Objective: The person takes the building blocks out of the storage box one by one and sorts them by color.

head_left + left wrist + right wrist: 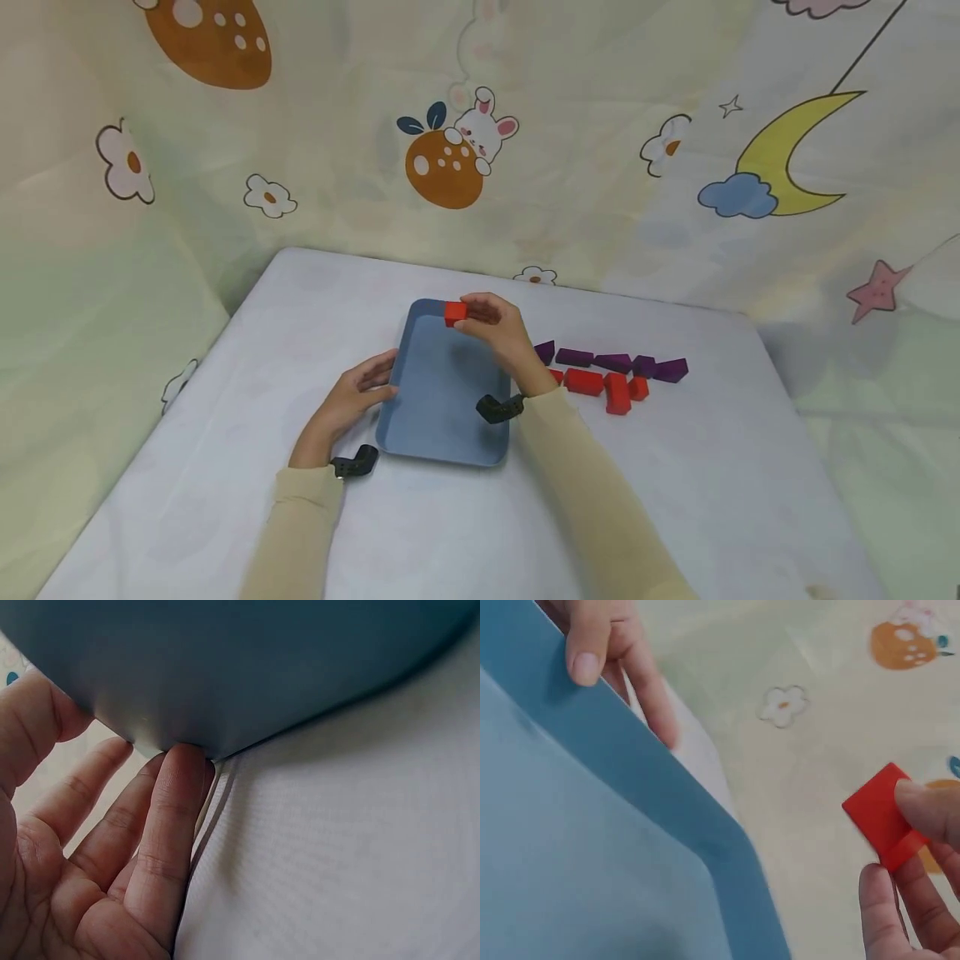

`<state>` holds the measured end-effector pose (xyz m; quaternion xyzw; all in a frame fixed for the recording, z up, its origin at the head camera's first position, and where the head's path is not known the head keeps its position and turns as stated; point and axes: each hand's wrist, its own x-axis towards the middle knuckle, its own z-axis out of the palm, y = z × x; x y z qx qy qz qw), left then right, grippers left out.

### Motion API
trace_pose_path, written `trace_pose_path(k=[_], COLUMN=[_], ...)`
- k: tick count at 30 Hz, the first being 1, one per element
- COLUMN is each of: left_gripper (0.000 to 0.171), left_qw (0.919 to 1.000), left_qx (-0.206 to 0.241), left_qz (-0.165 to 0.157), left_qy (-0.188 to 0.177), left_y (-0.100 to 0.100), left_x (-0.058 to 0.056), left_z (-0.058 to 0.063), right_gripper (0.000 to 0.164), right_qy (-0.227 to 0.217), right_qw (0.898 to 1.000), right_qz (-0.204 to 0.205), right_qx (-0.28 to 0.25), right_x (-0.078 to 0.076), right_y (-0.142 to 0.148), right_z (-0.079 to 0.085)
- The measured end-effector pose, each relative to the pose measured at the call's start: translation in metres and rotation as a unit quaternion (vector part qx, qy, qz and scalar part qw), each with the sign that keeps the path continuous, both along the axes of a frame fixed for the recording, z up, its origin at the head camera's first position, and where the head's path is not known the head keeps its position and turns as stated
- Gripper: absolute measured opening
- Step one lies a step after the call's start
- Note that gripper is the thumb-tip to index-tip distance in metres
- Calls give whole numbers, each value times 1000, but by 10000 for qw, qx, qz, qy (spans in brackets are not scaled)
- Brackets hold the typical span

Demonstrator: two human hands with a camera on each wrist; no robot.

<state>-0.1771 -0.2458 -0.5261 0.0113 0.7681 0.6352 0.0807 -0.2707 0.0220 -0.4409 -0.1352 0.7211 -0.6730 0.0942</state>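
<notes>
In the head view a shallow blue-grey tray (442, 400) lies on the white table. My left hand (352, 396) holds its left side; the right wrist view shows the thumb (586, 656) over the rim and fingers along the outside. The left wrist view has these fingertips (182, 765) against the tray's outer wall (247, 675). Between thumb and fingers, my right hand (504, 333) pinches a small red block (455, 314), held above the tray's far end. One flat square face of the block (877, 810) shows in the right wrist view.
Right of the tray, several purple blocks (574, 357) form a row, with red blocks (584, 382) in front of them. My right forearm (592, 492) crosses the table's near right part. A printed cloth (570, 167) hangs behind the white table (720, 467).
</notes>
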Motion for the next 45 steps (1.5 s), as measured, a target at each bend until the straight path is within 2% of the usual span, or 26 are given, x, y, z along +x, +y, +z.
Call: trace_pose_path(k=[6,11,15,22,27,31,38,45], left_gripper=[72,72,73,76,76,76,76,75], left_qw=[9999,9999,9999,9999,9999,9999,9997,9998], left_qx=[-64,-89,-122,-145,-112,-116,-215,-165], left_qz=[-40,-50,-54,11,34,40,-3,-63], left_qy=[81,39,2,-87,-94,-114,-89,-41], left_y=[1,1,2,5,5,6,4,3], left_x=[1,1,1,3,4,3,3,2], left_z=[1,3,4,6,6,6,6,5], right_gripper=[42,46,48,43,42,42,42,43], right_qy=[470,612,786,674,808,936,1168,815], right_qw=[9986,9968,9928,9909,9804,9704,9608,9509], right_qz=[-119,-301,-526,-787,-1132,-1380,-1744,-1869], right_qx=[199,410,738,863,1394,1746,1813,2328], right_x=[16,27,35,45,52,57,60,58], right_y=[54,99,134,193,229,253,283,297], right_z=[-1,-8,-8,-7,-11,-16,-28,-40])
